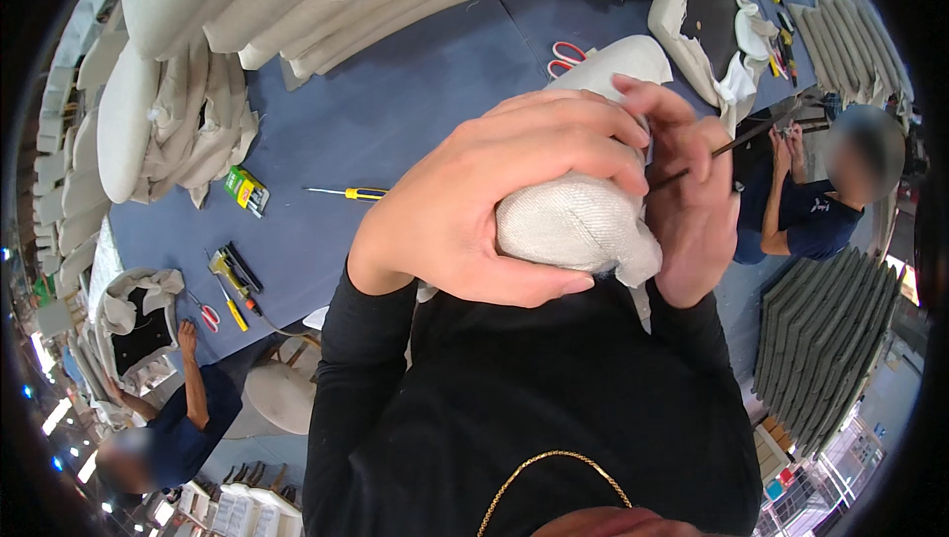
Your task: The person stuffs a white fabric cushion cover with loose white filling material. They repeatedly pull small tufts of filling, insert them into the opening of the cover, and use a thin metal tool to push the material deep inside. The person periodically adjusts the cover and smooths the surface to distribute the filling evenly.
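Note:
A beige fabric-covered padded piece [568, 223] is held up in front of my chest, its rounded end toward me. Over that end my left hand [494, 176] is wrapped, thumb below and fingers across the top. A loose fold of cloth bunches at the end's right side. My right hand [689, 211] is at the piece's right side with its fingers curled. A thin dark rod [727, 146] passes between those fingers; its exact kind is unclear. Beyond my hands the piece's far part [630, 60] shows, next to red-handled scissors [565, 58].
On the blue-grey table [316, 141] lie a yellow-handled screwdriver [364, 194], a green box [245, 191] and a staple gun [234, 268]. Beige padded panels [346, 3] are stacked at the back left. Co-workers stand left [203, 408] and right [811, 206]; dark grey panels [825, 339] are piled at right.

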`<state>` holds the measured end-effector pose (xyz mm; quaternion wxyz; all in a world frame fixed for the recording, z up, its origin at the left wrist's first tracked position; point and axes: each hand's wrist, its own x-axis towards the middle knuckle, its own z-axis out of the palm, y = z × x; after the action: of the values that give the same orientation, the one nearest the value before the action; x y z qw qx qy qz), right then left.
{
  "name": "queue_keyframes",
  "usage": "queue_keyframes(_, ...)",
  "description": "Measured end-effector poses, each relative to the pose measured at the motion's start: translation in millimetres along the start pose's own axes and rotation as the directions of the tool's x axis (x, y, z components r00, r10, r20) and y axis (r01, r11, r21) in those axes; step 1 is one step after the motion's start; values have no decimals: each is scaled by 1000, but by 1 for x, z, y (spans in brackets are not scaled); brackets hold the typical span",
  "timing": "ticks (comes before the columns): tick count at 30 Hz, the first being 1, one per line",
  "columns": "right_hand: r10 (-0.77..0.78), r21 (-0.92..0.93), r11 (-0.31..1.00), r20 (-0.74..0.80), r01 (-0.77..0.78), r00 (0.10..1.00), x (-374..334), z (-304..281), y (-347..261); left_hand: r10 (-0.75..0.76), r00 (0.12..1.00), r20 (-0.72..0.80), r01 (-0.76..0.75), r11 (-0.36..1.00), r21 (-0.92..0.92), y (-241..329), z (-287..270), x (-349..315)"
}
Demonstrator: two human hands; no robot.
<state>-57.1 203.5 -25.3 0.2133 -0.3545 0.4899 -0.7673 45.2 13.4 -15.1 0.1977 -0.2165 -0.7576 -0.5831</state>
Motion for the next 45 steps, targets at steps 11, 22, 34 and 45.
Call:
queue_keyframes(11, -4, -40, 999, 164, 11, 986, -6, -19, 18, 97, 993, -64, -107, 978, -180, -14, 6, -7)
queue_keyframes(22, -37, 12, 999, 170, 36, 985, -5, -23, 26, 101, 995, -28, -104, 970, -218, -19, 4, -6)
queue_keyframes(34, 1, 1, 1000, 85, -1, 996, -16, -34, 17, -21, 998, 65, 33, 980, -197, -13, 8, 13)
queue_keyframes(45, -24, 71, 997, 76, 19, 997, -16, -41, 21, 164, 986, 37, -151, 963, -224, -32, 17, 12)
